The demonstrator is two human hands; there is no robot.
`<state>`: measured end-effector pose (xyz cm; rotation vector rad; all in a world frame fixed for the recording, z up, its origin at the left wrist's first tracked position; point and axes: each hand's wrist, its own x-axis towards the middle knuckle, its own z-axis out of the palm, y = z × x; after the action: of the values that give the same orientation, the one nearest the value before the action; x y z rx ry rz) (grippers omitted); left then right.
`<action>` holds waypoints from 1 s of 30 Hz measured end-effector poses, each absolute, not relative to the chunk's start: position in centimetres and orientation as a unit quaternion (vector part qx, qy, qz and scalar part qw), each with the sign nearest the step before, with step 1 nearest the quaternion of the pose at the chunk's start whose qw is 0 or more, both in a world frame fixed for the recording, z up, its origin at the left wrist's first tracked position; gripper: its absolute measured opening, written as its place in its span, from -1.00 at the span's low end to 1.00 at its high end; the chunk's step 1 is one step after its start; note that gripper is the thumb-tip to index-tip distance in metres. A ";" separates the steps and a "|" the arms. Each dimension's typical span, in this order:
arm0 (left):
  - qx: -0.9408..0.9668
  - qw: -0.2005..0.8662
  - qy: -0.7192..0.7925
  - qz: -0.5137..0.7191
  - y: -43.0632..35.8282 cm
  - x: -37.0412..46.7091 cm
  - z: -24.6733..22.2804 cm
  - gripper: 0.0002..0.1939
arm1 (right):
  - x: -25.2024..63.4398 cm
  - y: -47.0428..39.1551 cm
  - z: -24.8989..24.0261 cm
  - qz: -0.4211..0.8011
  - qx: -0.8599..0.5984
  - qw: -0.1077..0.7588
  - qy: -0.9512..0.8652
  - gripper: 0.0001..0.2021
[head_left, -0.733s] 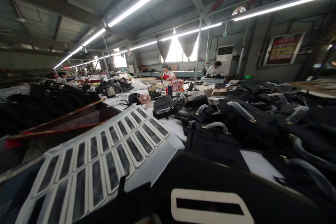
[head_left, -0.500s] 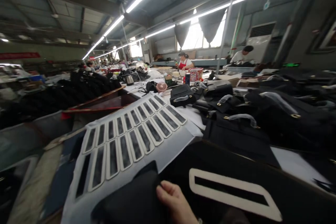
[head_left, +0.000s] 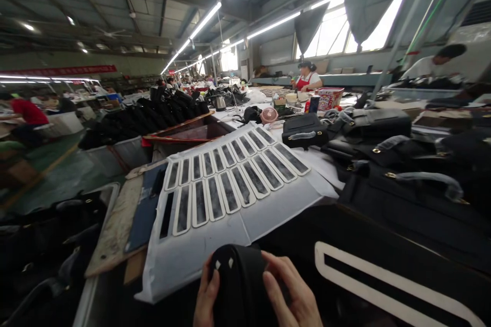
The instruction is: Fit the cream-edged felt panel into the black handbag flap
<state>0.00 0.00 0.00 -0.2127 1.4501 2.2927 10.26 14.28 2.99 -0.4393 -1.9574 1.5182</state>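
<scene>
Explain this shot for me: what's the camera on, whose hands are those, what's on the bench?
The camera is worn on a person's head and looks forward and down, so the two hands at the bottom edge are that person's own. The left hand and right hand together hold a black fabric piece with two small white diamond marks. Just beyond it lies a white sheet carrying rows of narrow white-framed strips. To the right are piles of black handbags, with a small pink fan further back. Other workers sit at distant tables.
</scene>
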 end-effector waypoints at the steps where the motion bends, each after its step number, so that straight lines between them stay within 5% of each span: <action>1: -0.072 0.204 0.504 0.836 0.9 0.2 0.3 -0.41 | 9.8 13.9 3.6 0.564 -0.136 0.301 -0.757 -0.70; 8: -0.015 0.261 0.483 0.836 3.6 0.3 3.1 -0.48 | 6.5 13.2 4.2 0.514 -0.170 0.325 -0.775 -0.72; 13: 0.055 0.249 0.501 0.827 3.7 -0.4 4.0 -0.70 | 6.7 13.5 3.7 0.523 -0.151 0.310 -0.779 -0.70; 30: 0.068 0.247 0.645 0.720 3.8 0.5 3.5 -0.72 | 7.6 13.5 3.8 0.555 -0.165 0.258 -0.773 -0.71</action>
<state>0.47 3.79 3.48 0.1859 1.7601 1.9628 7.56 13.48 3.83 -0.4485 -2.0970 1.5043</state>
